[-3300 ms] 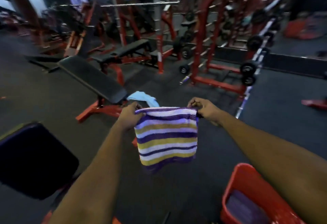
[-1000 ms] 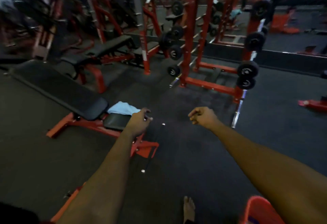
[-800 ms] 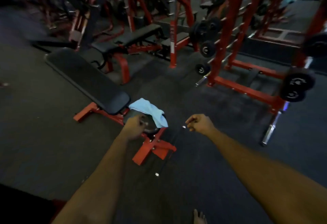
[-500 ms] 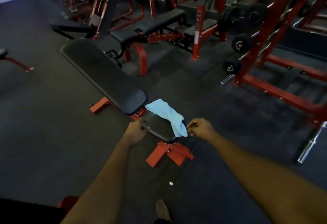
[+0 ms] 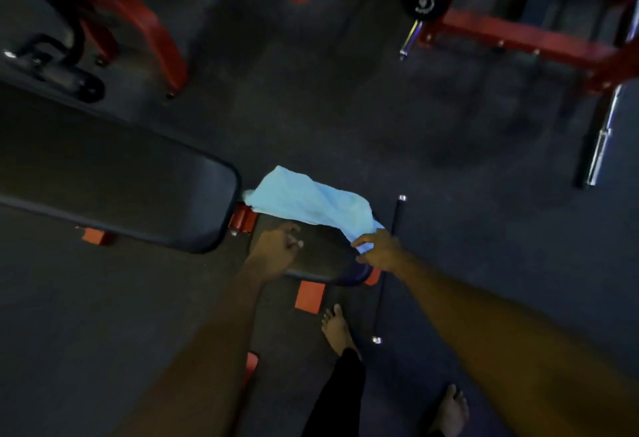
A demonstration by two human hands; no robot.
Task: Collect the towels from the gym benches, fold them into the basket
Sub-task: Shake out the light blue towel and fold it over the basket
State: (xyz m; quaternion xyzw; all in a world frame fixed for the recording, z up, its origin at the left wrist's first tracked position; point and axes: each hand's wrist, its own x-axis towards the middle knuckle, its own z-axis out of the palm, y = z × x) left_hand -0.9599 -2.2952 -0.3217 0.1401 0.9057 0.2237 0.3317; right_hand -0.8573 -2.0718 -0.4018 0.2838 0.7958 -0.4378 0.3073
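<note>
A light blue towel (image 5: 311, 203) lies crumpled across the small seat pad (image 5: 321, 257) of a black gym bench (image 5: 114, 177) with red frame parts. My right hand (image 5: 378, 250) is at the towel's near right corner, fingers closing on the cloth. My left hand (image 5: 280, 251) hovers over the seat pad just left of the towel, fingers loosely apart and holding nothing. The basket is out of view.
A thin black bar (image 5: 387, 270) lies on the dark rubber floor right of the seat. A red rack frame (image 5: 518, 35) with a weight plate (image 5: 423, 3) stands at the back right. A second bench's red leg (image 5: 145, 32) is at the back left. My bare feet (image 5: 337, 331) are below.
The striped towel I held earlier is gone from my hands. I have stepped up to the bench and look down at it; my right hand has reached the blue towel's corner.
</note>
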